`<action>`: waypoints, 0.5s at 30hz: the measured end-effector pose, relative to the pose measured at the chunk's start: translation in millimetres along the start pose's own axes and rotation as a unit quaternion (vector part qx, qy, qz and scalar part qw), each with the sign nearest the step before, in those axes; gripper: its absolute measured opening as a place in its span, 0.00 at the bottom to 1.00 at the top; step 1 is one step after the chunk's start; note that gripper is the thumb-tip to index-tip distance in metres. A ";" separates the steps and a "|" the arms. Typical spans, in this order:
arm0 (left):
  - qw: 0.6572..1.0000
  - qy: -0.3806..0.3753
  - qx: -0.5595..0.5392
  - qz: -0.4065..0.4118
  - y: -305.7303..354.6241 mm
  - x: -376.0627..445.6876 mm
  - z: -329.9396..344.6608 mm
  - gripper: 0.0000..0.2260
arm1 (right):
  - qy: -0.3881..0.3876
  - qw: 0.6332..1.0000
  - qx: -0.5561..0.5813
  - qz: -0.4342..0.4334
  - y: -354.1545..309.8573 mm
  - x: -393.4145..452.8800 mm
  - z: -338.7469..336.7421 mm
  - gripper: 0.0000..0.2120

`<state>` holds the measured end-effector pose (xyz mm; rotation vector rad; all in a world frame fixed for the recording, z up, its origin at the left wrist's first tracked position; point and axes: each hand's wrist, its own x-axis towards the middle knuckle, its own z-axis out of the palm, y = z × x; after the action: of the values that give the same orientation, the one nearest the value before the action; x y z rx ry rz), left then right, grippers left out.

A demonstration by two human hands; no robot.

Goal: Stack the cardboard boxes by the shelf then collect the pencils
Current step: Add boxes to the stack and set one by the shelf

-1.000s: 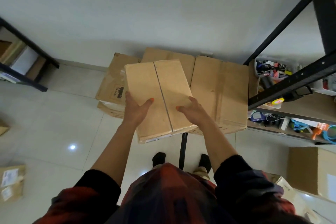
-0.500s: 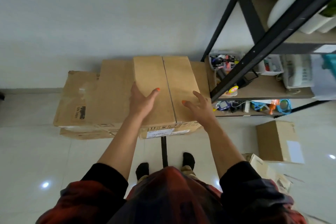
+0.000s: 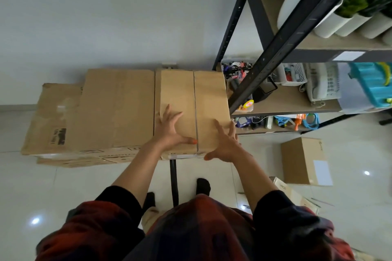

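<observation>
A brown cardboard box (image 3: 191,93) with a taped centre seam lies on top of the stack, hard against the black shelf (image 3: 275,34). My left hand (image 3: 171,129) lies on its lid with fingers spread. My right hand (image 3: 226,144) has spread fingers at the box's near right corner. To the left, a wider flat cardboard box (image 3: 114,110) lies beside it, above another flattened box (image 3: 53,116). A small cardboard box (image 3: 303,161) stands on the floor at the right. Thin pencil-like sticks (image 3: 322,202) lie on the tiles near it.
The shelf's slanted black post (image 3: 297,27) crosses in front at upper right. Its boards hold white pots (image 3: 331,21), a white telephone (image 3: 324,85), baskets and small clutter. A black pole (image 3: 173,182) stands between my feet. An open carton (image 3: 297,195) lies at lower right.
The box went down onto the stack beside the shelf. Both hands have loosened from gripping its near end to spread fingers on it. The view has turned right toward the shelf.
</observation>
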<state>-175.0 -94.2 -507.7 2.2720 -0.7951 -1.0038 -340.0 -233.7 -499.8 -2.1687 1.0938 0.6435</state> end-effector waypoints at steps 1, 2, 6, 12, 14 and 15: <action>1.000 0.008 0.003 0.006 -0.3 3.3 2.7 0.53 | 0.014 1.000 -0.017 -0.007 3.5 3.7 -4.6 0.61; 1.000 0.013 0.008 0.011 -0.3 6.5 2.9 0.54 | 0.034 0.999 -0.029 -0.011 5.6 7.0 -9.1 0.59; 0.998 0.006 0.057 0.017 10.7 23.7 0.1 0.58 | 0.131 0.988 -0.074 -0.024 11.7 16.9 -21.4 0.50; 0.977 -0.045 0.207 -0.016 36.1 34.3 5.8 0.67 | 0.189 0.978 -0.054 -0.075 24.5 22.7 -31.0 0.37; 0.972 -0.040 0.229 -0.016 39.7 32.8 9.0 0.64 | 0.164 0.981 -0.054 -0.088 29.7 24.2 -39.7 0.36; 0.973 -0.035 0.227 -0.013 40.9 32.4 10.0 0.62 | 0.152 0.983 -0.051 -0.089 32.3 25.6 -43.9 0.36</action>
<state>-177.2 -146.9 -501.7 2.6431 -1.1217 -0.9956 -346.7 -293.4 -496.2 -2.4783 1.0182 0.2982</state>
